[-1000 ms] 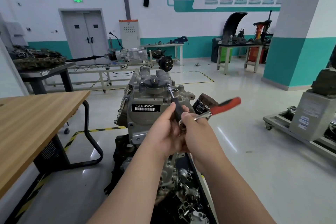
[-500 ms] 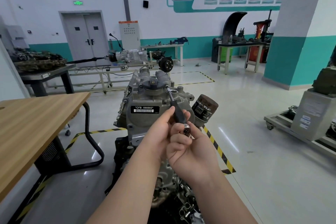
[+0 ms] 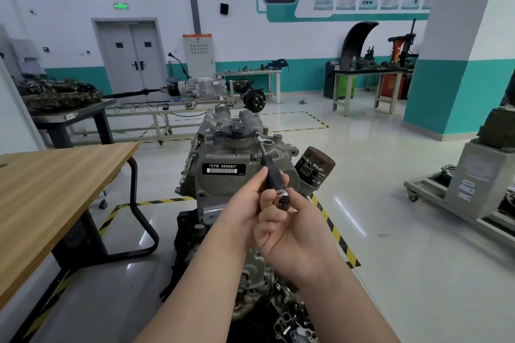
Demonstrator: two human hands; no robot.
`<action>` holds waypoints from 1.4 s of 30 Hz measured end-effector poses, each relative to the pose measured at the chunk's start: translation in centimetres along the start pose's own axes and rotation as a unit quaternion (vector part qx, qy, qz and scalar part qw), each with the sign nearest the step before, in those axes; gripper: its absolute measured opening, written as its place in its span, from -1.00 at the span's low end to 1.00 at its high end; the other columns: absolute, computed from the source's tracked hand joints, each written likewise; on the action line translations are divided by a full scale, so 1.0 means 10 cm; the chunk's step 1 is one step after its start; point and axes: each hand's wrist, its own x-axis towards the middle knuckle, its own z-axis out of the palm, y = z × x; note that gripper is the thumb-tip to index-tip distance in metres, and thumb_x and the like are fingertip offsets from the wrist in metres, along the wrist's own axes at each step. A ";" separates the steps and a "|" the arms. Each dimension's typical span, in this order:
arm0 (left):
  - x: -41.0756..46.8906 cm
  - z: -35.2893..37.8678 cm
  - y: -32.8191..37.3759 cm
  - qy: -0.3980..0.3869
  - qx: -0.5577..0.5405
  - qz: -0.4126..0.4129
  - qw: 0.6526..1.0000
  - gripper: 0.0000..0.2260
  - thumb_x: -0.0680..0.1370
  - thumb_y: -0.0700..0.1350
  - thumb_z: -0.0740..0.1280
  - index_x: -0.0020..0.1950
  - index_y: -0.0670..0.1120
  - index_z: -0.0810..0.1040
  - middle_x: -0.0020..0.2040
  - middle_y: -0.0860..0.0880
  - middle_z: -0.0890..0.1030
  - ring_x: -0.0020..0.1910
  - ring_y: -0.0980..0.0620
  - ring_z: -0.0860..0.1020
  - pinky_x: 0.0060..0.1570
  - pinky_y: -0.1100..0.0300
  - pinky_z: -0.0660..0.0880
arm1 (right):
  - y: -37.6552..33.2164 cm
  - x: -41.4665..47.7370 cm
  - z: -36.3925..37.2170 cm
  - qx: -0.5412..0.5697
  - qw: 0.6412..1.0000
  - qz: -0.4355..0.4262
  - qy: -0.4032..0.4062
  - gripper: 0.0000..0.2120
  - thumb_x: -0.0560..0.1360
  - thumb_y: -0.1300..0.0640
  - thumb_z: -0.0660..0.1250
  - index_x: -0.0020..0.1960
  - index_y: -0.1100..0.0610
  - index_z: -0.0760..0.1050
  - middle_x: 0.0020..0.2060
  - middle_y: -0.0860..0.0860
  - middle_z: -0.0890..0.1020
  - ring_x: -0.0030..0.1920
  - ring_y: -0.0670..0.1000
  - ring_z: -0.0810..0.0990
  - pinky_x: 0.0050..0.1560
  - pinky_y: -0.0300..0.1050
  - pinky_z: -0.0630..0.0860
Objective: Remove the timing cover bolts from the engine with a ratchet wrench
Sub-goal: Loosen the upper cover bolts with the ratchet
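Observation:
The grey engine (image 3: 223, 153) stands upright in front of me, with a white-on-black label on its cover. A slim extension bar (image 3: 263, 147) runs from a bolt (image 3: 257, 133) on the cover's upper right edge down to a black grip. My left hand (image 3: 239, 211) holds that black grip. At the bar's near end sits the shiny ratchet head (image 3: 281, 198), and my right hand (image 3: 289, 234) curls around it. The ratchet's handle is hidden under my right hand.
A brown oil filter (image 3: 313, 168) sticks out on the engine's right side, close to my hands. A wooden table (image 3: 55, 184) stands to the left. A wheeled cart (image 3: 473, 189) stands to the right, a teal-and-white pillar (image 3: 459, 64) behind it. Loose metal parts (image 3: 287, 320) lie below.
One second ago the ratchet's red handle pointed out to the right; it has swung round toward me and is now hidden under my right hand. My left hand stays on the black grip.

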 end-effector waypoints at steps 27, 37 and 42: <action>0.06 0.06 -0.05 -0.016 -0.023 0.045 0.999 -0.49 0.64 0.10 0.14 -0.28 -0.13 0.72 -0.39 -0.04 0.65 -0.36 0.03 0.66 -0.41 0.25 0.55 | -0.23 -0.04 0.33 -0.933 0.217 -0.245 0.151 -0.68 0.65 -0.05 0.03 0.23 0.18 0.18 -0.30 0.00 0.41 -0.12 0.11 0.65 -0.34 -0.11 0.35; 0.02 0.08 -0.03 0.025 0.024 0.070 0.997 -0.51 0.62 0.18 0.13 -0.18 -0.08 0.71 -0.30 -0.02 0.69 -0.37 0.09 0.65 -0.33 0.29 0.53 | -0.15 0.08 0.13 -0.631 0.720 -0.251 0.145 -0.79 0.62 0.03 0.17 0.22 0.07 0.37 -0.19 -0.12 0.63 -0.18 -0.12 0.56 -0.16 -0.22 0.50; -0.03 0.05 -0.06 0.046 0.088 0.042 0.994 -0.68 0.58 0.19 0.19 -0.07 -0.01 0.59 -0.65 0.06 0.36 -0.75 0.12 0.27 -0.69 0.45 0.16 | -0.06 0.11 0.03 -0.358 0.907 -0.183 0.124 -0.72 0.65 0.02 0.15 0.02 0.20 0.52 -0.51 0.02 0.48 -0.60 0.00 0.36 -0.54 -0.19 0.32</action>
